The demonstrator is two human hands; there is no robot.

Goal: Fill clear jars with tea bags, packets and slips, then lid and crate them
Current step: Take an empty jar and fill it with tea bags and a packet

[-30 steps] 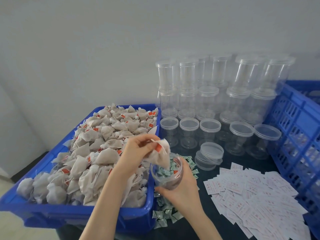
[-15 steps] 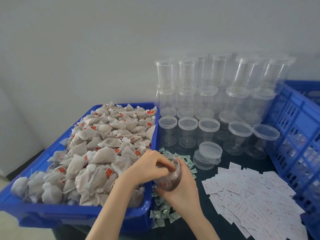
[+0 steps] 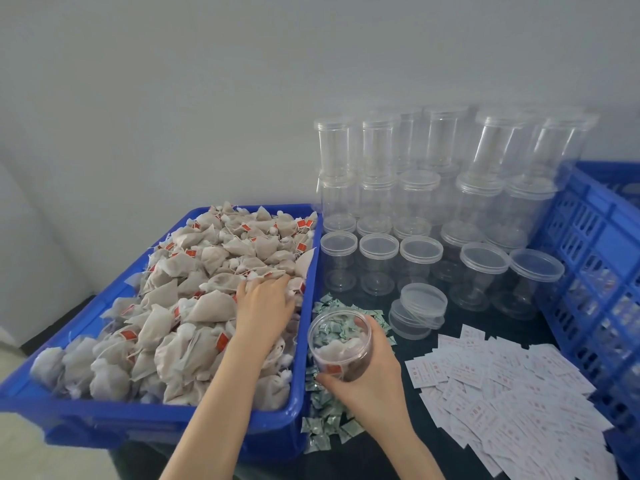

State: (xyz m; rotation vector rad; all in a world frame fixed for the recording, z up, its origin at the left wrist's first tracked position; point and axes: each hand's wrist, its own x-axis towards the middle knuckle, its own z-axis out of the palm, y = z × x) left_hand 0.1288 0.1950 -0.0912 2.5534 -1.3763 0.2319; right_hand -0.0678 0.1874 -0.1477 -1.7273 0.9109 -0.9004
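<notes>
Since half a second ago the left hand [image 3: 265, 306] has left the mouth of the open jar [image 3: 341, 346] and gone back into the blue tub [image 3: 194, 415], where it now lies palm down on the heap of tea bags [image 3: 194, 292], fingers spread and reaching forward over them; whether they have closed on a bag cannot be told. The jar itself has tipped, its mouth now facing up toward the camera. In the head view, the right hand [image 3: 372, 382] grips that jar from below and behind, fingers wrapped round its wall, holding it just right of the tub's right rim and above the scatter of small green-and-white packets [image 3: 322, 424] that lie on the dark counter [image 3: 419, 351] along that rim. Inside the jar sit at least one tea bag with a red tag and some dark content at the bottom. Further right of the tub, white slips [image 3: 512, 407] with red print are spread in a loose layer on the counter. Behind the held jar, a short stack of loose lids [image 3: 417, 311] rests on the counter, and beyond it stand rows of lidded empty jars [image 3: 420, 216], stacked higher toward the wall. A blue slatted crate [image 3: 595, 271] stands at the far right, well apart from the tub.
</notes>
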